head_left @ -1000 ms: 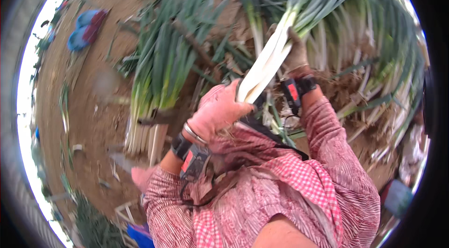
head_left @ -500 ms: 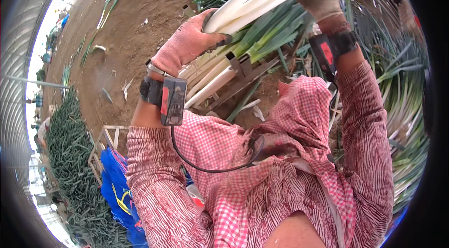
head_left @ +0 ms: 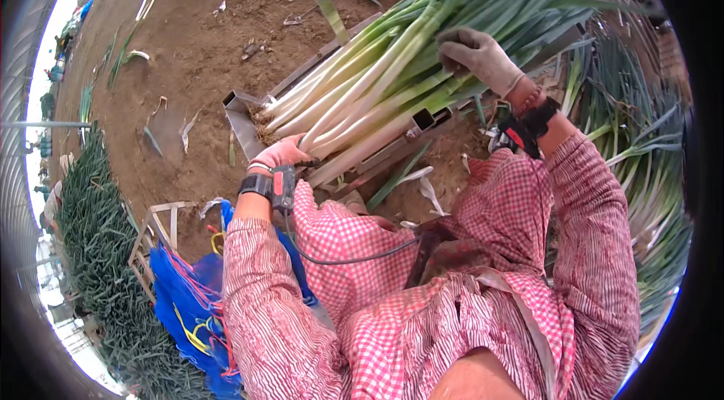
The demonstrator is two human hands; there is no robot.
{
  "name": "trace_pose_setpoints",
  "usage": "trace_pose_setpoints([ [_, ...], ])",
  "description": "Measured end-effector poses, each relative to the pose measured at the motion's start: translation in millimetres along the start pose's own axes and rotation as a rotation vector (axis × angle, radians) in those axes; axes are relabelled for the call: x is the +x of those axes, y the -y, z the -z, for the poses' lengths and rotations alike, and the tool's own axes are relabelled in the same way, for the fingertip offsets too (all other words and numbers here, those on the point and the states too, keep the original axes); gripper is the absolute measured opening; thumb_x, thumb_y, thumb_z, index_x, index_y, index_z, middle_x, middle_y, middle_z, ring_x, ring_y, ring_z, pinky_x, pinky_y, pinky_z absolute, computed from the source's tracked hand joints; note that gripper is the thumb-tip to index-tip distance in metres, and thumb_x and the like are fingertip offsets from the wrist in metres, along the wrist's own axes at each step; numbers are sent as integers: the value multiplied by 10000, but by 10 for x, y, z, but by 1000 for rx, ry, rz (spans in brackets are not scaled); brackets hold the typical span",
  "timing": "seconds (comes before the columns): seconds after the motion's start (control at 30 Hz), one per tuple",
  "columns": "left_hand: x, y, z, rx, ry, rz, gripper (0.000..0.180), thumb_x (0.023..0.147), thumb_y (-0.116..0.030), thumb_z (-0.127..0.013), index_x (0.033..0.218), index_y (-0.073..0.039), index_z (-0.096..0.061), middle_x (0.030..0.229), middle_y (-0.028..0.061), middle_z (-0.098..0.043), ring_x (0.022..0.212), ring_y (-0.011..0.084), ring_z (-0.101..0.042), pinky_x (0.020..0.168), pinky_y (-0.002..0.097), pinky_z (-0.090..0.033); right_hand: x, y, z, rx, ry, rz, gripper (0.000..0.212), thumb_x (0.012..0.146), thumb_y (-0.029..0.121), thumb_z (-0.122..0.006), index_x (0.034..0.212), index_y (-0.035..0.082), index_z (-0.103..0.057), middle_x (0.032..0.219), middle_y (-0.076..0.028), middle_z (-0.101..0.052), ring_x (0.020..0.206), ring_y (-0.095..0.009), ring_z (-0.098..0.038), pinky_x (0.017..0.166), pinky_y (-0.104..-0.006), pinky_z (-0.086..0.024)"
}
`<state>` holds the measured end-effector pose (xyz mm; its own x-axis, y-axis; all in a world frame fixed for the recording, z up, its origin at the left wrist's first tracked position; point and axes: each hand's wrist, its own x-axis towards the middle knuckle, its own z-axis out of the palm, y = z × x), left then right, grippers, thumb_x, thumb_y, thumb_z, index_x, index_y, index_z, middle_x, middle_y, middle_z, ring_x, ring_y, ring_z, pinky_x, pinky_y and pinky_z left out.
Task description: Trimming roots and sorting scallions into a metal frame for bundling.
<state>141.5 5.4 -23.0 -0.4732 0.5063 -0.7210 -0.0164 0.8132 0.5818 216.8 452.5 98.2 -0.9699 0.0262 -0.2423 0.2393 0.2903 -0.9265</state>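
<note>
Long green onions point(head_left: 362, 102), white-stalked with dark green leaves, lie in a slanting bundle across a metal frame point(head_left: 245, 125). Their root ends point to the lower left. My left hand point(head_left: 280, 153), in a pinkish glove with dark fingertips, closes around the lower ends of the nearest stalks; its fingers are partly hidden. Just above the leafy part hovers my right hand point(head_left: 483, 61) in a pale grey glove. Its fingers are loosely curled and apart, with nothing seen between them. Square metal posts point(head_left: 329, 12) stand up along the frame beside the bundle.
More green onions point(head_left: 641, 159) are heaped along the right side. A large dark green pile point(head_left: 105, 272) fills the far left. Nearby are blue netting point(head_left: 185, 309) with coloured cords and a wooden frame point(head_left: 151, 238). Leaf scraps point(head_left: 428, 193) lie on the bare soil.
Both hands have lowered the lifted onions onto the bundle in the frame. The right hand has let go of the stalks; the left has moved down and stays at their lower ends.
</note>
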Motion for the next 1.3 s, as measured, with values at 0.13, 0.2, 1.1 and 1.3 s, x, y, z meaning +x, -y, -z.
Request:
trace_pose_setpoints([
  [0.13, -34, -63, 13, -71, 99, 11, 730, 780, -247, -832, 1409, -55, -514, 1208, 65, -666, 1043, 159, -586, 958, 306, -455, 424, 120, -178, -854, -54, 556, 477, 943, 389, -623, 1348, 142, -573, 1268, -77, -645, 1192, -289, -592, 1011, -449, -451],
  [0.2, -3, -250, 93, 61, 50, 32, 676, 797, -237, -813, 1383, -45, -536, 1209, 66, -671, 1049, 160, -587, 963, 309, -452, 639, 84, -147, -1214, -40, 488, 529, 953, 439, -575, 1410, 179, -519, 1362, -75, -584, 1296, -296, -505, 1101, -476, -343],
  [1.1, 587, 105, -739, 927, -405, -283, 992, 853, -562, -621, 1545, 18, -210, 1570, 314, -234, 1462, 451, -237, 1204, 577, -142, 629, -447, -448, -1149, 28, 547, 289, 786, 345, -677, 962, 119, -713, 953, -96, -665, 947, -317, -615, 892, -454, -455],
  [1.3, 1016, 541, -596, 920, -284, -170, 1053, 836, -550, -632, 1544, 64, -151, 1593, 324, -146, 1491, 459, -133, 1221, 521, -151, 464, -306, -340, -920, 62, 305, 303, 832, 393, -654, 926, 124, -756, 925, -104, -719, 893, -345, -678, 839, -459, -533],
])
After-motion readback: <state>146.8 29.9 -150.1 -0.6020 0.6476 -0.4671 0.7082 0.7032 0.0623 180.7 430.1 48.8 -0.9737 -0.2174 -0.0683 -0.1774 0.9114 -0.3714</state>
